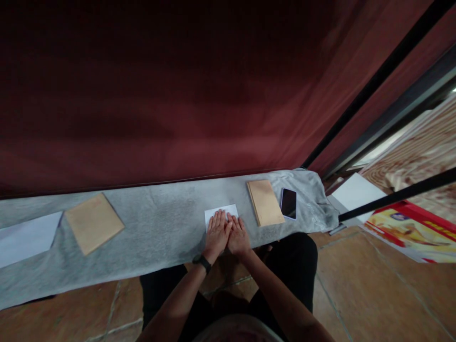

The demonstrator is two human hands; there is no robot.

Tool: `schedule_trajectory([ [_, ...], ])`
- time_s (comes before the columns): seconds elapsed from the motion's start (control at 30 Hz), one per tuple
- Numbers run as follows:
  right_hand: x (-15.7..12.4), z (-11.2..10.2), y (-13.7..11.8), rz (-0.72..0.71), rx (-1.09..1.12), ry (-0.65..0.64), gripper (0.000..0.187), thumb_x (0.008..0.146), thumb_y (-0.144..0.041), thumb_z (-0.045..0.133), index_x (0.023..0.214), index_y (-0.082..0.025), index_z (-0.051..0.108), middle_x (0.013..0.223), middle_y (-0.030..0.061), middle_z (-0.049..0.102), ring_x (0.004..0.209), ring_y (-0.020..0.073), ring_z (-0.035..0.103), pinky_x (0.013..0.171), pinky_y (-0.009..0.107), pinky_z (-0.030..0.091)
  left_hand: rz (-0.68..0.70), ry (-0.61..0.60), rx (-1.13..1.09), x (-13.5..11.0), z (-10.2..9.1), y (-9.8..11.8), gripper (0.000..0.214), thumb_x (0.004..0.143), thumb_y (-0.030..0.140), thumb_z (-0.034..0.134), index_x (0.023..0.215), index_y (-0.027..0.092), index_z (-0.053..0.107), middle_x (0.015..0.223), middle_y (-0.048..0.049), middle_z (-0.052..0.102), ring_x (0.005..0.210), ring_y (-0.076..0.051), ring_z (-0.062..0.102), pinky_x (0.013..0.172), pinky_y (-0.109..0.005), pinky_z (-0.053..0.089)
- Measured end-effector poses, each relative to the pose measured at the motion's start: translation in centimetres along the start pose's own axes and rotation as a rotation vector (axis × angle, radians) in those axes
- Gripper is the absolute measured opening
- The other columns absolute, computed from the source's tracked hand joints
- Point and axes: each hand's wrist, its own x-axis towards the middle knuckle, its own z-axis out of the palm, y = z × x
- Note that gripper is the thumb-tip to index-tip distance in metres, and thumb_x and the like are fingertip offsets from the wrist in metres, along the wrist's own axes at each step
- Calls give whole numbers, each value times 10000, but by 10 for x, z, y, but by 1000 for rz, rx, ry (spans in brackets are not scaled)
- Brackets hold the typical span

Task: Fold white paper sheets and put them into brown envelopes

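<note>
A small white sheet of paper [210, 213] lies on the grey cloth-covered bench in front of me. My left hand [217, 232] rests flat on it, palm down with the fingers stretched out, and a dark watch is on that wrist. Beside it, my right hand [238, 234] also lies flat, fingers extended, its thumb side touching the left hand. Most of the paper's near part is hidden under both hands. To the right of my hands sits a tan, book-like pad [266, 203].
A phone [289, 203] lies right of the tan pad. On the left are a tan envelope-like packet [94, 223] and a white paper stack [28, 238]. The grey cloth [160, 223] covers the narrow bench against a dark red panel [199, 118]. A colourful box [413, 232] stands right.
</note>
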Motion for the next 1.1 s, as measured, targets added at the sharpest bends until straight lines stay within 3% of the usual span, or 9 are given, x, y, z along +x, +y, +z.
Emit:
schedule_trajectory([
  [0.17, 2, 4, 3, 161, 54, 88, 505, 1061, -318, 299, 1520, -139, 412, 1571, 98, 411, 1455, 237, 369, 1213, 436, 228, -34, 80, 71, -9, 0, -24, 619, 1013, 373, 296, 1527, 31, 340, 1606, -188, 325, 1514, -280, 257, 1231, -476, 239],
  [0.33, 11, 0, 9, 269, 73, 141, 513, 1054, -312, 298, 1489, -89, 454, 1527, 144, 469, 1451, 291, 368, 1203, 500, 227, -46, 119, 107, -12, 1, -29, 619, 1002, 365, 325, 1530, 41, 343, 1599, -189, 340, 1514, -295, 255, 1224, -500, 239],
  [0.6, 37, -5, 6, 64, 75, 67, 505, 1054, -368, 353, 1506, -157, 431, 1584, 103, 394, 1474, 268, 334, 1204, 488, 243, -38, 87, 139, -10, -4, -26, 582, 979, 281, 353, 1523, 75, 376, 1605, -180, 333, 1508, -313, 268, 1211, -510, 247],
  [0.83, 33, 0, 20, 168, 31, 100, 548, 1066, -382, 328, 1529, -92, 375, 1574, 139, 396, 1462, 278, 351, 1202, 469, 235, -45, 93, 132, -10, -3, -26, 592, 997, 351, 348, 1519, 74, 386, 1601, -181, 343, 1506, -309, 274, 1217, -495, 232],
  [1.1, 30, -2, 26, 194, 23, 99, 561, 1054, -383, 360, 1536, -97, 366, 1580, 140, 376, 1456, 292, 361, 1201, 475, 226, -87, 129, 104, 0, -3, -21, 600, 997, 349, 323, 1501, 31, 393, 1558, -218, 401, 1475, -322, 337, 1187, -525, 290],
])
